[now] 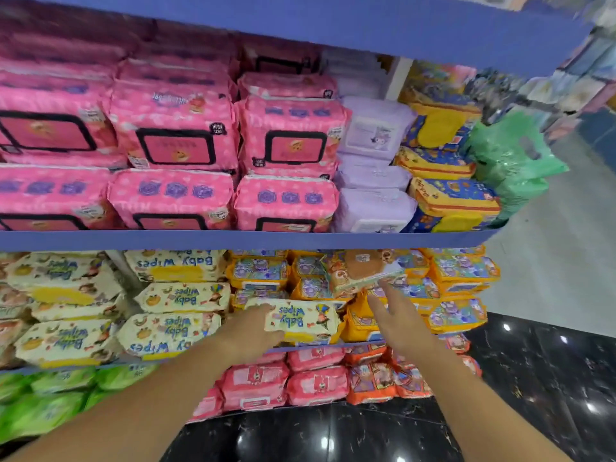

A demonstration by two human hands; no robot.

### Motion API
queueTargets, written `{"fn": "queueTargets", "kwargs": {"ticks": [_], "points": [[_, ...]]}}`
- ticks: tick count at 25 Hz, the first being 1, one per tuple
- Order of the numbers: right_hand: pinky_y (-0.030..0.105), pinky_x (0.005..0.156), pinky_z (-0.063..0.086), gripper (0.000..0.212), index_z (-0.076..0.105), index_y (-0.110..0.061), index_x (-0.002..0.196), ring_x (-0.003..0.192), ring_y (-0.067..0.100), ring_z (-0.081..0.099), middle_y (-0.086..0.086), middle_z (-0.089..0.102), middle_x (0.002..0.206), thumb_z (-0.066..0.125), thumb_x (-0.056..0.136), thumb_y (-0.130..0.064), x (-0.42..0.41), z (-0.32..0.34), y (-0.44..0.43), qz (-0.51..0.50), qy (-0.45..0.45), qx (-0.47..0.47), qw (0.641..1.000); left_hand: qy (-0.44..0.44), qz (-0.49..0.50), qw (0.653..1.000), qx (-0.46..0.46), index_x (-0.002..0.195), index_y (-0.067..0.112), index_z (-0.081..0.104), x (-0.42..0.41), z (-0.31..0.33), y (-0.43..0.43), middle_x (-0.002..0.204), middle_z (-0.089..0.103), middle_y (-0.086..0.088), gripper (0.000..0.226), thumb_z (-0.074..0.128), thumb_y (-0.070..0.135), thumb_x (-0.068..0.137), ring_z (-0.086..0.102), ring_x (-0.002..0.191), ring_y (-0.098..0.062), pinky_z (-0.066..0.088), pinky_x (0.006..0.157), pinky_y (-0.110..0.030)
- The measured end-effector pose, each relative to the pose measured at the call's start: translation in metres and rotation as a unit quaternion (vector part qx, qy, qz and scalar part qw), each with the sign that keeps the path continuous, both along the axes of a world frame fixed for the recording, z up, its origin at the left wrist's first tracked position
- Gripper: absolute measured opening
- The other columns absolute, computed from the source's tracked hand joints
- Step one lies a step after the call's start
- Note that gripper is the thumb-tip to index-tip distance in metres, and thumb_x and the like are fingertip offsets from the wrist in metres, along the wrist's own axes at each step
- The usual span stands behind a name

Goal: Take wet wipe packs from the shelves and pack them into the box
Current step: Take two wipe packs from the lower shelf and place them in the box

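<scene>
The left hand (253,328) grips one end of a cream Baby Wipes pack (303,320) at the front edge of the blue shelf (353,344), in front of stacked orange packs (456,315). The right hand (400,323) is spread, its straight fingertips (383,288) touching the lower edge of a tilted brown-lidded pack (360,270) just above. Pink packs (173,128) fill the shelf overhead.

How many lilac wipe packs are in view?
3, stacked in one column on the upper shelf, between the pink packs and the yellow-blue packs: top pack, middle pack, bottom pack. More may be hidden behind.
</scene>
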State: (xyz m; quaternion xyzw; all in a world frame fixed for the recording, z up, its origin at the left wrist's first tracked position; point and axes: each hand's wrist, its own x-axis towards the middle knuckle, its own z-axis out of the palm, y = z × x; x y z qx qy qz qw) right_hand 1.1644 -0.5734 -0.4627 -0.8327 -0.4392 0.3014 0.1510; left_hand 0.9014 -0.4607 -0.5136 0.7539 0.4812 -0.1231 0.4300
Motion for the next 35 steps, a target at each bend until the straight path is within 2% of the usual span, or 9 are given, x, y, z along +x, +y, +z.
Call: {"fn": "queueTargets", "kwargs": {"ticks": [4,8,11,14,17,21,25,30,35], "points": [[0.045,0.121,0.023,0.074,0.035,-0.016,0.151,0.147,0.031,0.023,0.008,0.033,0.158,0.067,0.089,-0.04,0.046,-0.041,0.06,0.215,-0.244,0.01,0.946,0.103,-0.141,0.974,0.141,0.161,0.019,0.013,0.03,-0.05,0.032,0.167,0.014,-0.008,0.101,0.071,0.05,0.084,0.014,0.155,-0.029,0.018,0.125,-0.045],[0.055,0.117,0.024,0.092,0.036,-0.018,0.15,0.139,0.039,0.037,0.009,0.044,0.149,0.079,0.069,-0.029,0.065,-0.064,0.115,0.305,-0.377,-0.08,0.871,0.186,-0.251,0.928,0.204,0.16,0.015,0.007,0.052,-0.092,0.05,0.159,0.025,-0.014,0.107,0.075,0.042,0.082,0.026,0.148,-0.036,0.021,0.122,-0.052],[0.04,0.074,0.049,0.047,0.063,-0.022,0.096,0.089,0.037,0.063,0.003,0.063,0.092,0.076,0.052,-0.011,0.07,-0.074,0.133,0.34,-0.391,-0.001,0.856,0.187,-0.271,0.913,0.24,0.157,0.013,0.014,0.056,-0.113,0.055,0.154,0.033,-0.013,0.1,0.072,0.043,0.082,0.036,0.141,-0.035,0.031,0.118,-0.051],[0.033,0.076,0.044,0.038,0.056,-0.029,0.091,0.092,0.029,0.057,-0.005,0.058,0.093,0.072,0.058,-0.021,0.067,-0.065,0.132,0.313,-0.357,-0.02,0.88,0.158,-0.242,0.933,0.214,0.154,0.016,0.025,0.041,-0.098,0.053,0.146,0.043,-0.007,0.097,0.072,0.052,0.076,0.047,0.129,-0.028,0.043,0.107,-0.042],[0.047,0.101,0.044,0.094,0.043,-0.023,0.14,0.119,0.038,0.052,0.008,0.053,0.133,0.08,0.057,-0.045,0.049,-0.058,0.108,0.263,-0.334,-0.056,0.903,0.124,-0.128,0.974,0.136,0.153,0.019,0.029,0.001,-0.069,0.043,0.143,0.05,0.0,0.102,0.076,0.055,0.069,0.054,0.123,-0.021,0.049,0.098,-0.035],[0.045,0.103,0.043,0.11,0.038,-0.02,0.143,0.123,0.033,0.048,0.004,0.05,0.132,0.079,0.053,-0.068,-0.01,-0.032,0.074,0.193,-0.236,-0.102,0.947,0.029,0.133,0.99,-0.038,0.159,0.017,0.024,-0.084,-0.015,0.029,0.16,0.036,-0.003,0.116,0.085,0.056,0.069,0.046,0.138,-0.023,0.045,0.102,-0.033],[0.044,0.102,0.044,0.104,0.045,-0.022,0.132,0.124,0.03,0.048,0.0,0.052,0.128,0.064,0.05,-0.084,-0.098,-0.003,0.038,0.127,-0.154,-0.063,0.978,-0.109,0.343,0.926,-0.114,0.119,0.029,0.058,-0.158,0.038,0.003,0.13,0.062,0.006,0.075,0.09,0.053,0.056,0.062,0.109,-0.018,0.05,0.093,-0.036],[0.045,0.1,0.045,0.096,0.047,-0.023,0.132,0.119,0.029,0.049,0.001,0.055,0.127,0.075,0.053,-0.069,-0.226,0.026,0.056,0.161,-0.105,0.005,0.981,-0.174,0.469,0.859,-0.104,0.154,0.016,0.034,-0.26,0.077,-0.02,0.145,0.052,-0.001,0.116,0.092,0.052,0.061,0.057,0.124,-0.027,0.047,0.102,-0.044],[0.045,0.1,0.046,0.094,0.048,-0.026,0.128,0.119,0.029,0.052,-0.001,0.056,0.124,0.078,0.048,-0.064,-0.344,0.044,0.096,0.271,-0.074,0.046,0.959,-0.206,0.577,0.789,-0.046,0.131,0.018,0.06,-0.368,0.115,-0.054,0.12,0.074,-0.005,0.102,0.096,0.058,0.044,0.074,0.099,-0.028,0.06,0.088,-0.049]]}}
